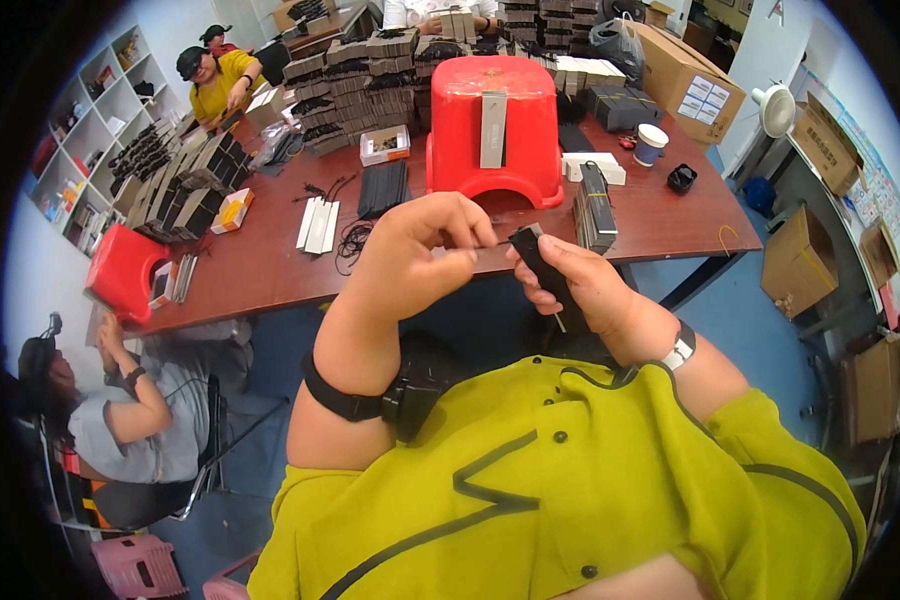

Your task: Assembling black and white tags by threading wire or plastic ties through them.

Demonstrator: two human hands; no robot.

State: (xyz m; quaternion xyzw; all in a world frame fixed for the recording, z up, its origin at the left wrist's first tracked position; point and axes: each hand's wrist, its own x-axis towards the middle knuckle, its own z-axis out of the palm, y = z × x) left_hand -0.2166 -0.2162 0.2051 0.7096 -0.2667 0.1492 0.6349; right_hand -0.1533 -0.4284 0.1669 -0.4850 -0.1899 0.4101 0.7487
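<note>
My right hand [595, 283] is closed around a slim black rectangular bar [545, 262], which it holds tilted above the table's near edge. Between the bar's upper end and my left hand [425, 245] runs a thin dark cord [492, 245]. The left fingertips are pinched together on that cord. Directly beyond my hands, an upturned red plastic stool [450, 120] stands on the table, with a silver-grey flat bar [493, 130] upright against it. Just past my right hand lies a bundle of similar grey and black bars [595, 210].
The brown table [260, 270] bears stacked grey bars [355, 90], white strips [318, 225], black cables [353, 240], a small box [385, 145] and a paper cup [650, 145]. A seated person [145, 420] is at the left; another person [220, 85] works at the far left. Cardboard boxes [800, 260] stand right.
</note>
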